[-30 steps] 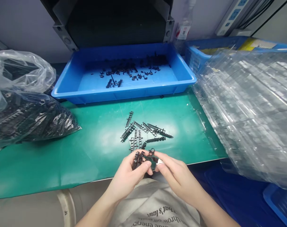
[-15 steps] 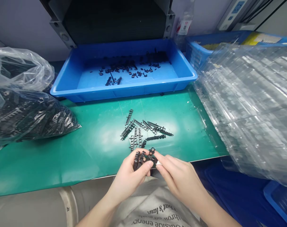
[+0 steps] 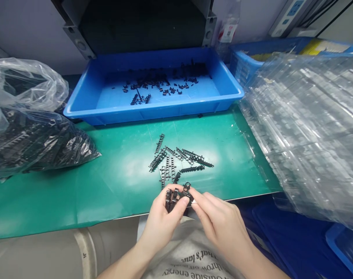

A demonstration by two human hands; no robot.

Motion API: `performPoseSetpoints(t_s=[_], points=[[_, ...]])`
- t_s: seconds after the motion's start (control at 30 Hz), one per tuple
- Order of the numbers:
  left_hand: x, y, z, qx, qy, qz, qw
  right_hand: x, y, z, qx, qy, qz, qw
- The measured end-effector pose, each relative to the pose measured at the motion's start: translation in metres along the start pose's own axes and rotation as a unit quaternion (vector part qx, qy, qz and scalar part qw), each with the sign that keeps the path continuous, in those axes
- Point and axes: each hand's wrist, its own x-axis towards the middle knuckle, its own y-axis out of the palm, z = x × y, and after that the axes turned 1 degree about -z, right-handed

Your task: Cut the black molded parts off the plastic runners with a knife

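My left hand (image 3: 164, 216) is closed around several black plastic strips (image 3: 172, 197) at the table's front edge. Its thumb presses on a black ringed piece (image 3: 187, 187) that sticks up between the two hands. From the right, my right hand (image 3: 218, 213) pinches the same area with thumb and forefinger; a small white bit shows at its fingertips, too small to name. Fingers hide the lower part of the held pieces. Just beyond the hands, several loose black ringed strips (image 3: 167, 168) lie spread on the green mat (image 3: 121, 190).
A blue tray (image 3: 153, 112) with small black parts stands at the back. On the left sits a clear bag (image 3: 45, 143) of black parts. Stacked clear plastic trays (image 3: 310, 135) lean at the right, before a blue basket (image 3: 243, 64). A bottle (image 3: 227, 33) stands behind.
The hands stay together at nearly the same spot, with slight finger shifts on the held pieces. The whole view has moved a little; the loose strips lie as before.
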Motion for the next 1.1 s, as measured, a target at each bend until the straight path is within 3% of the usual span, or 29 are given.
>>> performPoseSetpoints(t_s=[0.13,0.23,0.47,0.7,0.9,0.93,1.0,1.03,1.1], points=[[-0.001,0.007,0.003,-0.024,-0.013,-0.032,0.999,-0.002,0.010,0.002,-0.001,0.005,-0.035,0.999],[-0.003,0.010,0.002,-0.058,-0.038,-0.020,0.997,-0.003,0.016,0.000,0.023,0.024,-0.061,0.998],[-0.002,-0.006,-0.007,0.004,-0.024,-0.024,0.999,0.000,0.012,-0.012,0.148,0.110,-0.053,0.982],[-0.009,0.002,-0.001,0.012,-0.048,0.113,0.992,0.009,0.008,-0.003,0.287,0.194,0.044,0.937],[-0.008,-0.007,-0.006,0.031,-0.075,0.196,0.977,0.006,0.005,-0.008,0.333,0.139,0.081,0.929],[-0.007,-0.010,-0.006,0.069,-0.049,0.177,0.980,0.004,0.005,-0.010,0.333,0.126,0.079,0.931],[-0.002,-0.016,-0.004,0.186,0.049,0.082,0.978,0.002,0.006,-0.014,0.319,0.121,0.065,0.938],[0.000,-0.018,-0.002,0.258,0.108,0.016,0.960,0.001,0.006,-0.015,0.311,0.131,0.054,0.940],[0.007,-0.021,0.004,0.396,0.193,-0.110,0.891,0.001,0.005,-0.017,0.305,0.164,0.035,0.937]])
